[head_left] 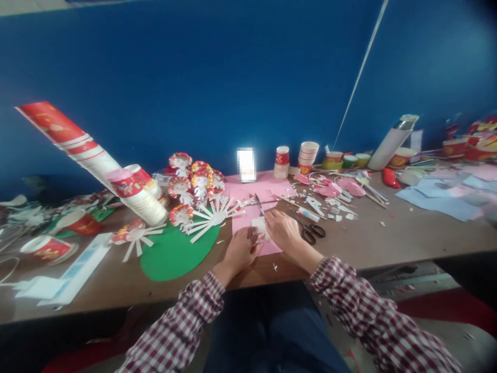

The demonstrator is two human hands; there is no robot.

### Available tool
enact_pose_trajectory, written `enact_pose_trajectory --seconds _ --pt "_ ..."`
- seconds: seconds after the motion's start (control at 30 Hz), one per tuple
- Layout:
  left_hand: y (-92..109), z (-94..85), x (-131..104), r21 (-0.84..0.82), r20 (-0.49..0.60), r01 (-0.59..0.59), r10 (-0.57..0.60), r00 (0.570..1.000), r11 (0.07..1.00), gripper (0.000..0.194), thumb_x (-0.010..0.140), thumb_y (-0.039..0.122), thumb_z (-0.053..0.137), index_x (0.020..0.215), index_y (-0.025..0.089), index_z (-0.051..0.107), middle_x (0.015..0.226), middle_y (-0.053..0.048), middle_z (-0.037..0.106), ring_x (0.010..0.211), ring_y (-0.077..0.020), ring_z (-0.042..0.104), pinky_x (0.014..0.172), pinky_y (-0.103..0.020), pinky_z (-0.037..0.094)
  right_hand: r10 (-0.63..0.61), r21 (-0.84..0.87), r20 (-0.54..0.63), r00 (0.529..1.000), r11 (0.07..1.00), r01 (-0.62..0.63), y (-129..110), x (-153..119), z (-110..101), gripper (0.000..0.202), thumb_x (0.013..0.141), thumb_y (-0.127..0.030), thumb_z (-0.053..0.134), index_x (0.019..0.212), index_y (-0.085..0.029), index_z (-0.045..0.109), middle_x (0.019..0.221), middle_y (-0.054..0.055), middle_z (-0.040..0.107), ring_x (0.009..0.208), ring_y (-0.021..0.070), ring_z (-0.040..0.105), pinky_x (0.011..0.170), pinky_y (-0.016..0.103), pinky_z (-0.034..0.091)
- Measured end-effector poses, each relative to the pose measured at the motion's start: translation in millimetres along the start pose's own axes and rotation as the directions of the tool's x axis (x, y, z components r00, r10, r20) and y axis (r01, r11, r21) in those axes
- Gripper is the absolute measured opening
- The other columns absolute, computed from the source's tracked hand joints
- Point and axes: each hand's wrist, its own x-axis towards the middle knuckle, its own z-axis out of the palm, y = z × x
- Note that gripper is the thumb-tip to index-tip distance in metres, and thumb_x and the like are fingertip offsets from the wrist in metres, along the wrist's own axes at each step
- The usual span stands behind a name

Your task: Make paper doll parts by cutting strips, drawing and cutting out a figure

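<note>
Paper, small and white, sits between your hands over a pink sheet. You grasp it with the fingers of your left hand and right hand; whether the right also grips the dark slender tool beside it, you cannot tell. It should prove light and easily creased, so pinch its edges. Your brown table carries scissors, a green card and scraps, before a blue wall.

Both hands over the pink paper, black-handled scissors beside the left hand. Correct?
No: the head view shows the black-handled scissors beside the right hand, not the left hand. Both hands are over the pink paper, as you said.
</note>
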Motion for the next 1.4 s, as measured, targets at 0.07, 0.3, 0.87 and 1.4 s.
enact_pose_trajectory --seconds 0.07,0.3,0.87,1.4 --pt "0 0.8 -1 -0.017 -0.016 0.023 -0.023 1.0 1.0 0.035 0.085 0.02 0.056 0.12 0.019 0.058 0.119 -0.013 0.06 0.114 -0.0272 0.055 0.1 -0.046 0.045 -0.041 -0.023 0.032 0.999 0.999 0.041 -5 -1 4 0.022 0.096 -0.02 0.042 0.101 -0.021 0.063 0.104 0.012 0.066 0.096 0.0236 0.061 0.072 0.028 0.043" --pt "-1 2.5 -3 -0.057 -0.043 0.026 -0.028 0.999 0.998 0.03 0.084 0.02 0.056 0.114 0.018 0.055 0.119 -0.013 0.059 0.114 -0.0265 0.054 0.101 -0.045 0.044 -0.107 -0.018 0.084 0.991 0.994 0.109 -6 -7 7 0.024 0.098 -0.033 0.043 0.1 -0.023 0.064 0.1 0.009 0.066 0.09 0.0221 0.062 0.071 0.028 0.044" --pt "2 0.2 -3 -0.086 -0.114 0.006 -0.015 0.993 0.996 0.016 0.084 0.021 0.058 0.1 0.019 0.055 0.106 -0.01 0.061 0.105 -0.0248 0.055 0.095 -0.042 0.047 0.13 0.377 -0.049 0.99 0.921 -0.102 18 5 22 0.021 0.088 -0.019 0.049 0.104 -0.015 0.061 0.086 0.005 0.072 0.073 0.0152 0.068 0.066 0.023 0.05" --pt "-4 -3.9 -7 -0.145 -0.264 0.082 -0.118 0.957 0.986 0.021 0.095 0.024 0.045 0.108 0.016 0.059 0.105 -0.011 0.066 0.102 -0.0227 0.06 0.092 -0.041 0.049 0.069 0.323 -0.116 0.991 0.946 -0.028 9 -15 25 0.025 0.092 -0.028 0.049 0.111 -0.017 0.062 0.102 0.011 0.067 0.084 0.0203 0.065 0.073 0.027 0.047"
